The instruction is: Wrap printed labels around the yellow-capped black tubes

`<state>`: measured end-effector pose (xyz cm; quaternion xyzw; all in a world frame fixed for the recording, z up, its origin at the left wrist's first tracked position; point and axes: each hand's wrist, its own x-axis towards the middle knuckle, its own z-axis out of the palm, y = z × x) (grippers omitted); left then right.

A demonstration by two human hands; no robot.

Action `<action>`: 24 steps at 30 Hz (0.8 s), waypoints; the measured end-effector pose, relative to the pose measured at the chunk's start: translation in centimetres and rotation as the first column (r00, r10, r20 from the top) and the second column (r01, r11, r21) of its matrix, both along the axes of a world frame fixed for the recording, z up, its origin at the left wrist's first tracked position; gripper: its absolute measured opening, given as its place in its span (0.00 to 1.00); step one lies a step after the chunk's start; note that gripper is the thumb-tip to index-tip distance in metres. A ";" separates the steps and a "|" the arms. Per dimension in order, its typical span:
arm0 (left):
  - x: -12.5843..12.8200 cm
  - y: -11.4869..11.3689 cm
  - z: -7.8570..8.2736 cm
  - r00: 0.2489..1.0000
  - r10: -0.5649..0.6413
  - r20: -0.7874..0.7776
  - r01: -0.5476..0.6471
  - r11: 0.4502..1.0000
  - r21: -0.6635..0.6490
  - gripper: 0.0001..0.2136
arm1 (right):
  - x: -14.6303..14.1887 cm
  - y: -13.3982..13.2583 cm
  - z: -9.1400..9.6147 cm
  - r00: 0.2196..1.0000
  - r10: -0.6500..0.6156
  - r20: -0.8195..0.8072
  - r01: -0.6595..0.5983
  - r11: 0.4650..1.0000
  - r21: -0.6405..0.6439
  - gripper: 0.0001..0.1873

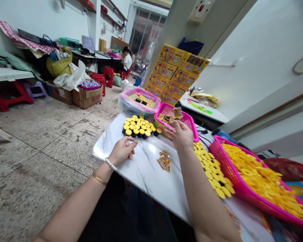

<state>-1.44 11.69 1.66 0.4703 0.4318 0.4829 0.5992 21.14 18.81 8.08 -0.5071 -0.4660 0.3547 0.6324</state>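
My left hand (123, 149) hovers over the near left part of the white marbled table (143, 168), fingers loosely curled, with nothing visible in them. Just beyond it stand several small black jars with yellow lids (138, 127). My right hand (181, 132) reaches to the near side of a pink basket (192, 126) of gold-brown pieces. A small gold-brown flat piece (177, 112) shows at its fingertips, apparently pinched; its exact kind is blurred. Between my arms lie a few orange printed stickers or cards (164, 161). More yellow round lids (212, 168) lie in rows beside my right forearm.
A large pink basket (218, 148) of yellow plastic parts stands at right. A plastic-lined basket (141, 99) holds colourful beads. Behind it, yellow printed boxes (171, 74) are stacked against a pillar. Cartons (87, 95) and red stools (108, 76) stand left; a person (127, 60) sits far back.
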 end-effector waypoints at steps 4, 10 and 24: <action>-0.1 0.0 -0.1 0.999 -0.033 -0.033 0.034 0.999 0.026 0.20 | 1.3 -1.9 -1.7 0.907 0.055 0.417 0.046 0.973 -0.228 0.20; -0.2 -0.1 0.3 0.996 -0.041 -0.075 0.044 0.998 0.042 0.16 | 3.1 -6.1 -1.6 0.384 0.263 0.885 0.196 0.913 -0.357 0.08; -0.2 0.0 0.6 0.993 -0.050 -0.106 0.055 0.997 0.045 0.22 | 0.6 -7.1 -3.4 0.494 0.094 0.865 -0.156 0.988 -0.018 0.07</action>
